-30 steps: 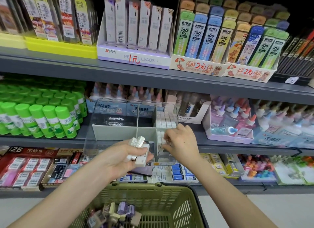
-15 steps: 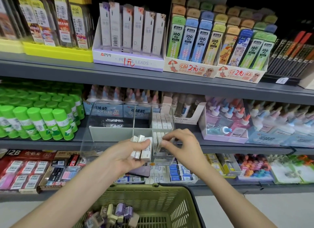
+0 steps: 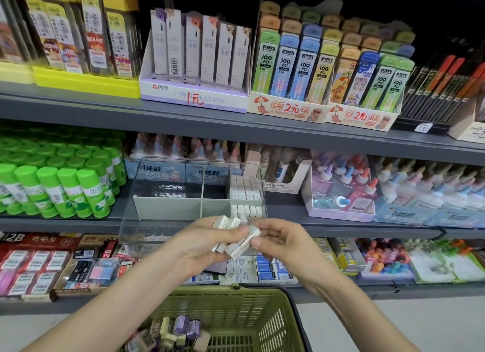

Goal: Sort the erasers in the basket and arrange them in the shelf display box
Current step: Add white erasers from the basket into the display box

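**A:** White erasers (image 3: 227, 222), a small stack, lie in the left hand (image 3: 199, 249); its fingers (image 3: 223, 235) curl round them and hold them fast.

**B:** And the right hand (image 3: 284, 244)?

**A:** Thumb and forefinger pinch the end of one eraser (image 3: 244, 242) at the 3 o'clock edge of that stack; the other fingers are loosely bent and hold nothing.

**B:** Where's the display box (image 3: 168, 207)?

**A:** On the middle shelf, at 12 o'clock from the hands; its 3 o'clock compartment holds neat rows of white erasers (image 3: 245, 191); in the compartments toward 9 o'clock I can make out none.

**B:** How far along, then?

**A:** Not yet half, I'd judge; one kind is partly shelved and the handful is about to join it; the green basket (image 3: 288, 315) at 6 o'clock holds a jumble of purple, cream and dark erasers (image 3: 183, 328), none of them sorted.
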Available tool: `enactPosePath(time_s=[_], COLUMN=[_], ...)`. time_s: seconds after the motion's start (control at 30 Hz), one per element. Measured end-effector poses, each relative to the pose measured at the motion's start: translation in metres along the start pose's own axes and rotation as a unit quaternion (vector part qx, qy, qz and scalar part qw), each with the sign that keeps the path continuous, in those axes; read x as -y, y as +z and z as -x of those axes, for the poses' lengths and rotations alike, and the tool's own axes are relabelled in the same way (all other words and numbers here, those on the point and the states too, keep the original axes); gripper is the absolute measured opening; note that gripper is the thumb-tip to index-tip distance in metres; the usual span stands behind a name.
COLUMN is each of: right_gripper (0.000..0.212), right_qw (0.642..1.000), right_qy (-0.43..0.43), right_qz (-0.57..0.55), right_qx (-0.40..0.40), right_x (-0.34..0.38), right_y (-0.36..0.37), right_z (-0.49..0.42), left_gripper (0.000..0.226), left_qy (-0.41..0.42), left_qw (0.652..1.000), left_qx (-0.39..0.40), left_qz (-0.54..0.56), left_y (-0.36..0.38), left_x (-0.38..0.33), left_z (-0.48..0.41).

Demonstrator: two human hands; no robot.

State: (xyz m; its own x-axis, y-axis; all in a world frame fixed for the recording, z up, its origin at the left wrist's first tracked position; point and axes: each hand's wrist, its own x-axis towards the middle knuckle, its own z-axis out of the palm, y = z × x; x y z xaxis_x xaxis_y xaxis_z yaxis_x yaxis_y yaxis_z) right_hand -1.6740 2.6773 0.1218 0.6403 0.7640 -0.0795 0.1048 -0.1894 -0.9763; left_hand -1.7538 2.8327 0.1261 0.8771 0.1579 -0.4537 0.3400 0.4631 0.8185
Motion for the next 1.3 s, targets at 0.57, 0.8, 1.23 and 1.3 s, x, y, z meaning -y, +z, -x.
enactPosePath(time_s=[0.57, 0.8, 1.23, 1.3], right_gripper=[0.031, 0.043, 0.027, 0.032], right_qw=[0.810, 0.785, 0.931, 0.926], right_qy=[-0.120, -0.134, -0.186, -0.225], right_qz=[0.555, 0.566, 0.291, 0.295], right_qx=[-0.146, -0.211, -0.119, -0.071], right_x=[-0.035, -0.044, -0.014, -0.006], right_y=[-0.012, -0.005, -0.016, -0.015], right_z=[-0.078, -0.076, -0.045, -0.033], left_gripper=[0.020, 0.017, 0.031, 0.040], left_qy=[-0.034, 0.005, -0.011, -0.008], left_qw=[0.996, 0.996, 0.996, 0.999], left_qx=[-0.073, -0.089, -0.044, -0.047], left_qz=[0.029, 0.010, 0.077, 0.019], left_y=[-0.033, -0.030, -0.018, -0.014], left_x=[-0.003, -0.003, -0.008, -0.008], left_z=[-0.004, -0.006, -0.003, -0.002])
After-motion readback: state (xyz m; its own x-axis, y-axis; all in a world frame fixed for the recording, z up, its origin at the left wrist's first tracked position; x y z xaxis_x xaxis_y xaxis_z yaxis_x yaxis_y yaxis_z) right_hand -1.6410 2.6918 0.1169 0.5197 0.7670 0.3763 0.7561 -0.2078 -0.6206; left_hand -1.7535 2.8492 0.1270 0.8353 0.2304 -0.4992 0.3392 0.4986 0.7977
